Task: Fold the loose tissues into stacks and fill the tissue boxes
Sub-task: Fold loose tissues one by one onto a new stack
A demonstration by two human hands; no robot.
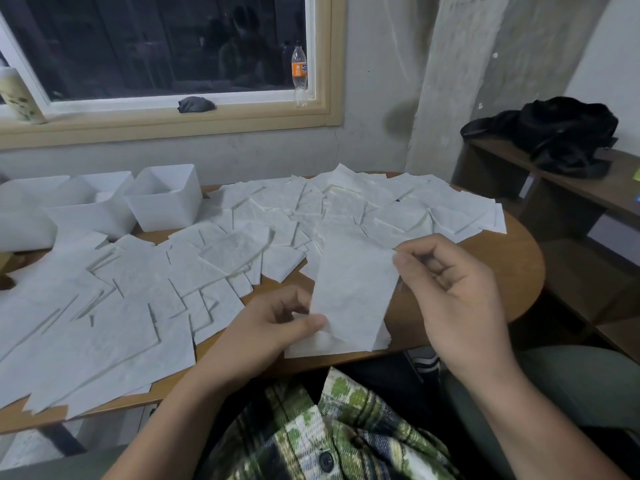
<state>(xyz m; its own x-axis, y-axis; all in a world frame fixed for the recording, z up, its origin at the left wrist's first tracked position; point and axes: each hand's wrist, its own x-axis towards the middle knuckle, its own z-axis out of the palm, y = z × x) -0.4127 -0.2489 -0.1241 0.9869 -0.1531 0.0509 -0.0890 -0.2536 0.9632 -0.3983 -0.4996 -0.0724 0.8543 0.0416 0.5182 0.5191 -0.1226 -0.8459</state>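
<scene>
The person is holding one tissue [353,292] just above the near edge of the desk [502,271], stretched between both hands. The left hand [277,327] is pinching the tissue's lower left edge between the thumb and curled fingers. The right hand [450,289] is gripping its upper right corner between thumb and forefinger, with the other fingers curling inward. The sheet is hanging at a slight tilt, and its lower end is overlapping another sheet lying flat at the desk edge.

Loose tissues [173,278] are lying spread over most of the desk, overlapping one another from the near left corner to the far right side. Three white open-topped boxes [162,199] are standing side by side at the far left of the desk, close to the wall.

On the window sill [242,102] behind, a clear bottle [299,76] with an orange label is standing upright and a dark cloth [195,105] is lying bunched. A black bag [554,133] is sitting on a shelf [588,188] at the right. A green checked shirt [329,427] is showing at the bottom.
</scene>
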